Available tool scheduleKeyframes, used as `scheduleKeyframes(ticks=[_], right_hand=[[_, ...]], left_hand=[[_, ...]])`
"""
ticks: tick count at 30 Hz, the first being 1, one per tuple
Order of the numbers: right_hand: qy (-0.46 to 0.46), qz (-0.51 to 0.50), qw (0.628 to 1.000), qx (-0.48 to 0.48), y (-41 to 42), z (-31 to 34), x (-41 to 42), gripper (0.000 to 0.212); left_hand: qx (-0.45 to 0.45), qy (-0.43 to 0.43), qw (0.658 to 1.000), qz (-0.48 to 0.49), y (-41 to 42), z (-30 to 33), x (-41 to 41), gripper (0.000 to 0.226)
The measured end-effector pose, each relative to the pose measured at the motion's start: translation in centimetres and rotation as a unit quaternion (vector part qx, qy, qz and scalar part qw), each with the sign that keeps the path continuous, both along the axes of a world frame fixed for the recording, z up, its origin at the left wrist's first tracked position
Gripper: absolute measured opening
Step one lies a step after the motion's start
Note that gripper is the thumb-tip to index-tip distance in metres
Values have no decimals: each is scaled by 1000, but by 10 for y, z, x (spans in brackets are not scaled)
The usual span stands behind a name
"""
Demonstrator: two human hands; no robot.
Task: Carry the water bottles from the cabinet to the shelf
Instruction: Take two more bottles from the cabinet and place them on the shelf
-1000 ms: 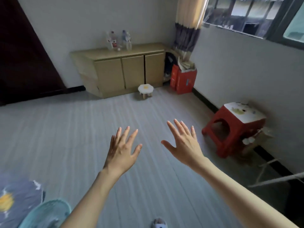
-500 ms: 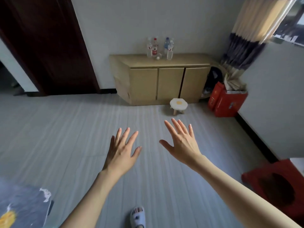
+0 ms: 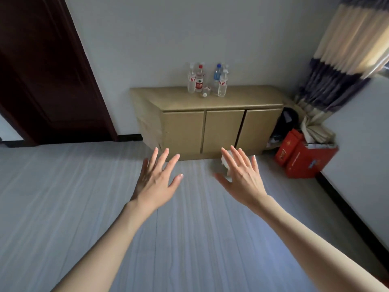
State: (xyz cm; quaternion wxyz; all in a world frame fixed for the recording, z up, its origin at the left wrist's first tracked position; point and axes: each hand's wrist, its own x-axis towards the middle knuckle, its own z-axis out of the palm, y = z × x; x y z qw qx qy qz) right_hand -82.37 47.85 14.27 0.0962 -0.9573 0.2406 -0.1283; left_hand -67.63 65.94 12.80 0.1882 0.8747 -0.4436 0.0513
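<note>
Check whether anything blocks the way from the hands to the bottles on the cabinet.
Mostly clear: both the left hand and right hand are open and empty over bare floor. Only a small white stool, half hidden behind the right hand, stands before the cabinet holding the bottles.

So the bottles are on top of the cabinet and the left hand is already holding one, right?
Not quite. The head view shows the bottles on top of the cabinet, but the left hand is open and empty, as is the right hand.
</note>
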Motion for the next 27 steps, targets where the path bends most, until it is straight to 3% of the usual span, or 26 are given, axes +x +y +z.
scheduleKeyframes(ticks=[7,14,27], right_hand=[[17,-3,1000,10,-118,-17,106,69],[5,-2,1000,-4,-249,4,222,69],[50,-15,998,20,-403,-31,425,69]], left_hand=[[15,23,1000,-2,-117,-25,103,75],[-15,32,999,2,-243,-2,213,75],[20,67,998,1,-393,-48,416,76]])
